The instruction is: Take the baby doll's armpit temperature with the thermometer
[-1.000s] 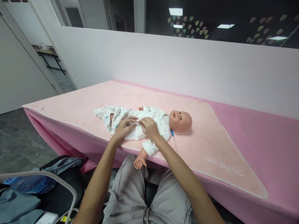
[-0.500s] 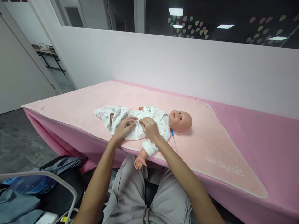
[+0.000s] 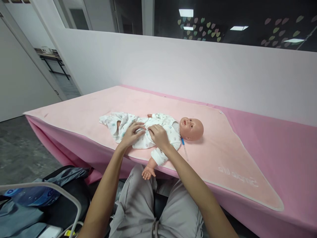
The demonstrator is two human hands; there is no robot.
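Observation:
A baby doll (image 3: pixel 192 129) lies on its back, head to the right, dressed in a white printed baby outfit (image 3: pixel 145 142). My left hand (image 3: pixel 133 135) rests at the doll's waist, fingers bent and thumb close to them, closed on the cloth. Just right of it, my right hand (image 3: pixel 159 136) pinches the front of the outfit with curled fingers. The fingertips of both hands nearly meet, and the exact bit of fabric between them is too small to make out. One doll arm (image 3: pixel 149 169) hangs over the table's near edge, beneath my right forearm.
Beside the doll's neck lies a thin blue-and-clear stick (image 3: pixel 184 148), possibly a thermometer. A pale pink mat (image 3: pixel 223 148) covers much of the pink-draped table (image 3: pixel 284 148). To the lower left, a black chair (image 3: pixel 66 205) holds a plastic bottle (image 3: pixel 37 195) and clothing. A white wall (image 3: pixel 173 66) stands behind.
My left fingers have shifted very slightly at the doll's waist. My right hand and the doll stay practically where they were.

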